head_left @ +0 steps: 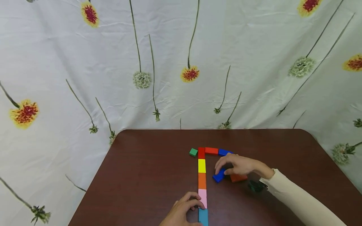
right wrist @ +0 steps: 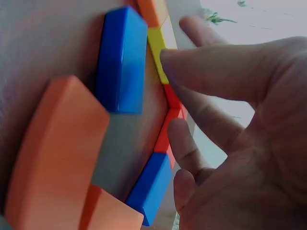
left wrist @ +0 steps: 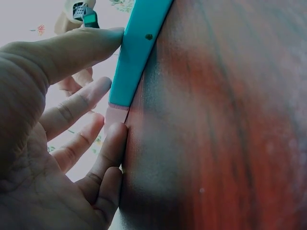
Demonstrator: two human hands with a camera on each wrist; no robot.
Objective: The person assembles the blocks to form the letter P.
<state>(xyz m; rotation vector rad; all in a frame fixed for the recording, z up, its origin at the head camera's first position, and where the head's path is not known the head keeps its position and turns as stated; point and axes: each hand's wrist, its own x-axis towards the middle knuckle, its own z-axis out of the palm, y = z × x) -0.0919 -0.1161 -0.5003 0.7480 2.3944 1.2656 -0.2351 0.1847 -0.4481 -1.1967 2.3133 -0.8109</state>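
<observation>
A straight column of blocks runs up the table: teal (head_left: 203, 217), pink (head_left: 202, 195), orange (head_left: 202, 180), yellow (head_left: 202, 165) and red (head_left: 201, 153). My left hand (head_left: 183, 209) rests beside its near end, the thumb touching the teal block (left wrist: 139, 57) and other fingertips by the pink one (left wrist: 116, 115). From the top, a red block (head_left: 211, 151) and a blue block (head_left: 224, 152) extend rightward. My right hand (head_left: 240, 164) hovers over a loose blue block (head_left: 218, 177). In the right wrist view, its thumb and fingers stand apart from that blue block (right wrist: 122, 62).
A small green block (head_left: 193, 152) lies left of the column's top. Under the right hand is an orange block (head_left: 238, 178); the right wrist view shows two orange pieces (right wrist: 57, 153) there. Behind the brown table (head_left: 135, 175) hangs a flowered cloth (head_left: 169, 47).
</observation>
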